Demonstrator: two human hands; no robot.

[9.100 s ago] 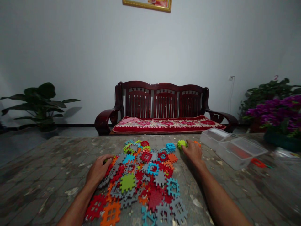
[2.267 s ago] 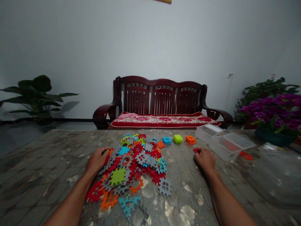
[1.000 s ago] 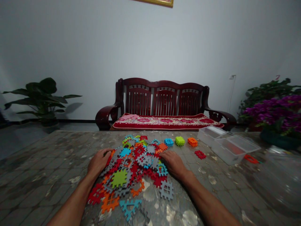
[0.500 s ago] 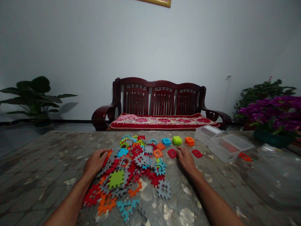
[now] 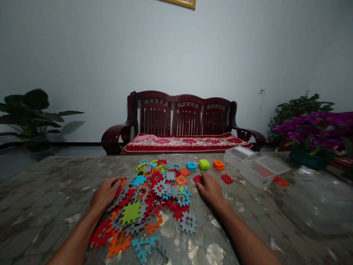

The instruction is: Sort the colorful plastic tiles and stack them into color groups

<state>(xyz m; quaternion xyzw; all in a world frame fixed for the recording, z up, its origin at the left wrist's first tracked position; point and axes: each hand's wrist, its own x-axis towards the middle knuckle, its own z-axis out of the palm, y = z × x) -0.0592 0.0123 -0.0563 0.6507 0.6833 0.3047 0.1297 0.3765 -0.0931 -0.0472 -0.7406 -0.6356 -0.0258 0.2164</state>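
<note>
A heap of toothed plastic building tiles in red, grey, orange, blue and lime green [image 5: 131, 212] covers the middle of the table. My left hand [image 5: 104, 194] rests at the heap's left edge, its fingers loosely apart and partly hidden, with no tile visibly held. To the right of the heap, my right hand [image 5: 211, 189] has thumb and forefinger around a small red tile [image 5: 198, 179] that lies on the table and is partly covered by them. Behind it stand small toothed stacks: blue [image 5: 191, 166], lime [image 5: 204, 164] and orange [image 5: 218, 165]. Another red tile [image 5: 227, 179] lies to the right.
A clear plastic box [image 5: 256, 176] with its lid open stands at the back right. Clear plastic packaging [image 5: 317, 202] and a purple flower pot [image 5: 311, 159] are farther right. A wooden bench [image 5: 176, 106] stands beyond the table [image 5: 55, 198].
My right hand has moved left onto the small red tile, now partly covering it. My left hand stays beside the heap. The whole view has shifted slightly.
</note>
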